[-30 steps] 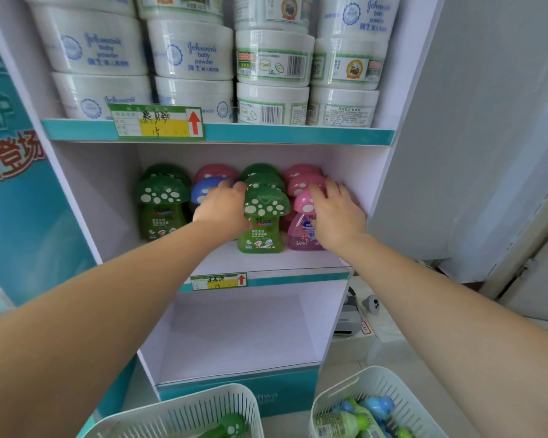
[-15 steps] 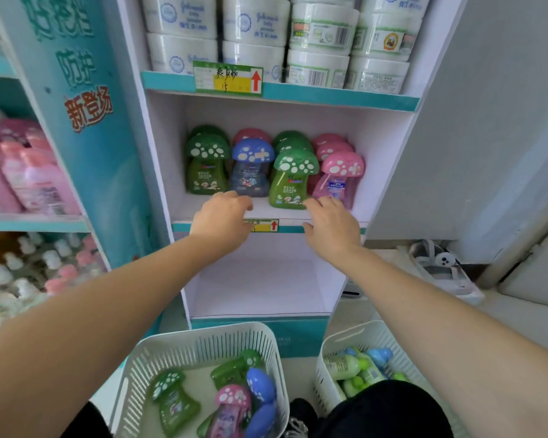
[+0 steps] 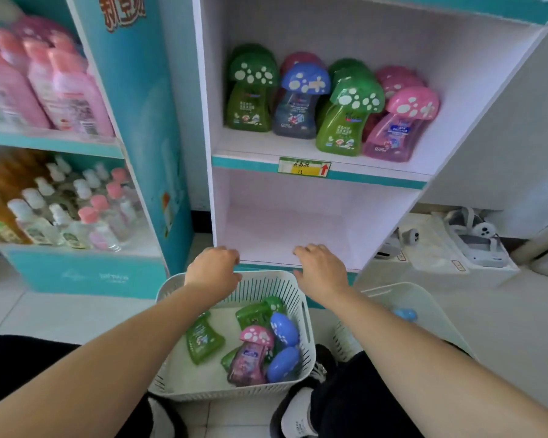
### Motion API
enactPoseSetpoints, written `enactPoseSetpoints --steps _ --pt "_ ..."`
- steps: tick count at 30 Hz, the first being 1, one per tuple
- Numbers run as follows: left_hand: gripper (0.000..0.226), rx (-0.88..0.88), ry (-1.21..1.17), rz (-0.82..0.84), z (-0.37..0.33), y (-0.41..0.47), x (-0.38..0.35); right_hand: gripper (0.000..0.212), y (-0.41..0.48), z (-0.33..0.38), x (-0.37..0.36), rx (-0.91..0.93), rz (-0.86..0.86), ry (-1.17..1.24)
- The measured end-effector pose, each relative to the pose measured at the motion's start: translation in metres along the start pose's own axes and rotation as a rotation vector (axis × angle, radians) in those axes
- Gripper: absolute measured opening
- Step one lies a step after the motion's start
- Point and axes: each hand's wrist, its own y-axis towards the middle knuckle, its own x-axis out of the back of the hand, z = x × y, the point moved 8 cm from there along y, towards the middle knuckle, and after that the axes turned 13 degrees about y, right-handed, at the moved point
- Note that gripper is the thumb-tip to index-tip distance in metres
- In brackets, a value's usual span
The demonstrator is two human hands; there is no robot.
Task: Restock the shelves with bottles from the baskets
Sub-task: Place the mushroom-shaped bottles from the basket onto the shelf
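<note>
Mushroom-capped bottles stand on the middle shelf (image 3: 298, 154): a green bottle (image 3: 345, 118), a pink bottle (image 3: 396, 128), a blue bottle (image 3: 298, 102) and more behind them. A white basket (image 3: 307, 314) on the floor holds several such bottles, among them a pink one (image 3: 250, 355). My left hand (image 3: 212, 270) hovers over the basket's far rim, fingers loosely curled and holding nothing. My right hand (image 3: 320, 267) hangs beside it in front of the bottom shelf (image 3: 282, 235), also holding nothing.
A second white basket (image 3: 424, 314) with a blue bottle sits at the right. A teal shelf unit (image 3: 86, 273) at the left carries pink and clear bottles. White boxes and grey devices (image 3: 469, 241) lie on the floor at the right. My knees frame the basket.
Both hands have left the bottles on the middle shelf and dropped to just above the basket. My view has tilted down, so the top shelf of white tubs is out of frame.
</note>
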Motion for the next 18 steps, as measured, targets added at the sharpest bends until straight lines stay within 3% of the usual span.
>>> enactPoseSetpoints --steps 13,18 --pt "0.035 0.062 -0.026 0.402 0.021 0.019 -0.183 0.029 0.009 -0.039 -0.173 -0.17 0.424 -0.002" --pt "0.044 0.026 -0.024 0.507 0.02 0.037 -0.237 0.03 0.012 -0.056 -0.218 -0.207 0.522 -0.114"
